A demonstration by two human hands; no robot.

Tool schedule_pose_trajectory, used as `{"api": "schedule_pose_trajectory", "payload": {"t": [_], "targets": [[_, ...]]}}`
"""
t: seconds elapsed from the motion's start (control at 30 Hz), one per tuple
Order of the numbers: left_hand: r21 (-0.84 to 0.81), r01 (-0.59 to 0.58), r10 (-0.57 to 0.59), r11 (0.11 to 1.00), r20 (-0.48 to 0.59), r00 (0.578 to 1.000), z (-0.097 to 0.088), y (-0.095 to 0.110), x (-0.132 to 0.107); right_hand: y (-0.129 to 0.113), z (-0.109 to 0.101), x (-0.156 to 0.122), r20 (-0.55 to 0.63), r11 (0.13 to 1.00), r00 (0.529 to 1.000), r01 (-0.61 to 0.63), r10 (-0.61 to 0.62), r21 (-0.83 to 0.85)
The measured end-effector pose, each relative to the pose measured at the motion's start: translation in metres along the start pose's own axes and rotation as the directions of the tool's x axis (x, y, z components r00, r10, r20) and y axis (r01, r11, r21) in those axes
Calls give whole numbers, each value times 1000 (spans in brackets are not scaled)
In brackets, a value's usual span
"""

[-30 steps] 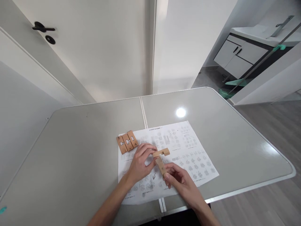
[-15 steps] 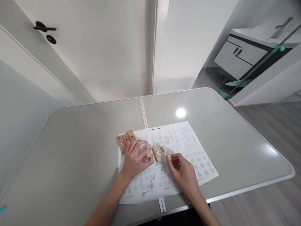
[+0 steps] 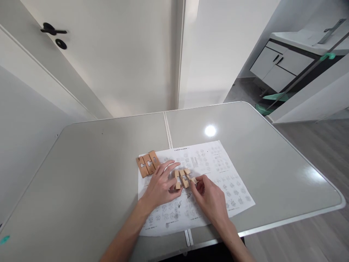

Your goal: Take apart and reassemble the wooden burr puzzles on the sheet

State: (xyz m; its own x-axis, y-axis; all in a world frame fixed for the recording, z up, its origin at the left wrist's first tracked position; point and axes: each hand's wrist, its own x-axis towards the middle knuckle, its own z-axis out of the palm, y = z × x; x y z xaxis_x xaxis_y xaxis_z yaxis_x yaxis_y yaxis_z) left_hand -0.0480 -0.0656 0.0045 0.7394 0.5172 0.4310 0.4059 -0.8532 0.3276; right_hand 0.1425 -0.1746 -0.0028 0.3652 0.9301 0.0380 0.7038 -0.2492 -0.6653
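Three small notched wooden puzzle blocks sit close together on the printed sheet (image 3: 195, 209). My left hand (image 3: 161, 186) pinches the lower end of the left block (image 3: 177, 185) between thumb and index finger, its other fingers stretched out above. Beside it lies the middle block (image 3: 185, 183), with no finger plainly gripping it. The lower end of the right block (image 3: 193, 180) is between the thumb and fingers of my right hand (image 3: 211, 198), whose curled fingers are partly hidden. That block slants, its top close to the middle one.
Several flat wooden pieces with cut-out slots (image 3: 148, 168) lie side by side at the sheet's upper left corner. Beneath everything is a grey table (image 3: 103, 174) with a seam across its middle. A door (image 3: 122, 54) stands beyond the far edge.
My left hand has brought the left block rightward, up near the middle one. The right block has shifted slightly left, so all three now sit closer together.
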Motion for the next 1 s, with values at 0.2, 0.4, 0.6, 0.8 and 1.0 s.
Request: {"api": "schedule_pose_trajectory", "payload": {"t": [0.2, 0.4, 0.6, 0.8, 1.0], "targets": [[-55, -19, 21, 998, 34, 999, 1, -2, 0, 5, 1, -2, 32, 1000, 999, 30, -30, 5], [-125, -17, 17, 992, 0, 1000, -2, 1, 2, 0, 2, -3, 74, 993, 991, 111, -113, 27], [-150, 0, 1, 989, 2, 1000, -7, 4, 6, -8, 6, -3, 168, 971, 957, 227, -238, 81], [-168, -21, 0, 986, -125, 992, -8, 5, 7, -13, 11, 0, 178, 921, 905, 367, -386, 128], [-81, 58, -85, 995, -389, 917, -9, 6, 7, -25, 23, 3, 173, 901, 887, 403, -428, 161]]}}
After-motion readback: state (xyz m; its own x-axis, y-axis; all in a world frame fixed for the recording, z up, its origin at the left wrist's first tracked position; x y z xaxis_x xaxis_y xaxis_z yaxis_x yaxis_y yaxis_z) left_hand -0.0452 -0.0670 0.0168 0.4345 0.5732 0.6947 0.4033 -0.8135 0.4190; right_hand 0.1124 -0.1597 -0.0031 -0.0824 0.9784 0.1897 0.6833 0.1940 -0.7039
